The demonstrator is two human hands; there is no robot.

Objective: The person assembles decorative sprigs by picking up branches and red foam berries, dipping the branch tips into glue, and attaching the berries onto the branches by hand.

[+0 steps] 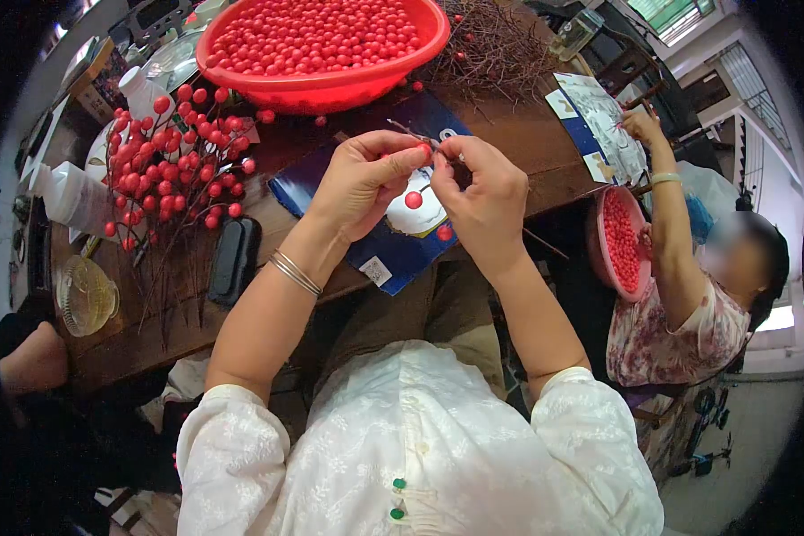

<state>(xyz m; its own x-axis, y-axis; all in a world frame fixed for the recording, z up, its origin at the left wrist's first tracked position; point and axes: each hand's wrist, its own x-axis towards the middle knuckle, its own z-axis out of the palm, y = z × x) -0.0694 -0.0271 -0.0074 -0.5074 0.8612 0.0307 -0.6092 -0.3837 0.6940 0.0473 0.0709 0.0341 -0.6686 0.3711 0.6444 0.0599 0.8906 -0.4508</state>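
Note:
My left hand (364, 183) pinches a red berry (424, 151) between thumb and forefinger. Close against it, my right hand (484, 198) is closed on a thin brown twig (406, 129), whose end sticks out to the upper left. The two hands meet above a dark blue sheet (311, 179) with a white printed patch. Two loose red berries show below my fingers, one (414, 200) over the white patch and one (444, 232) nearer its lower edge. Whether the held berry sits on the twig is hidden by my fingertips.
A red basin (330, 94) full of berries stands at the back, beside a heap of bare twigs (496, 54). Berry-tipped stems (174, 170), a black case (234, 259) and a glass bowl (87, 297) lie left. At right, a co-worker's hand (643, 125) works near a pink basin (609, 255).

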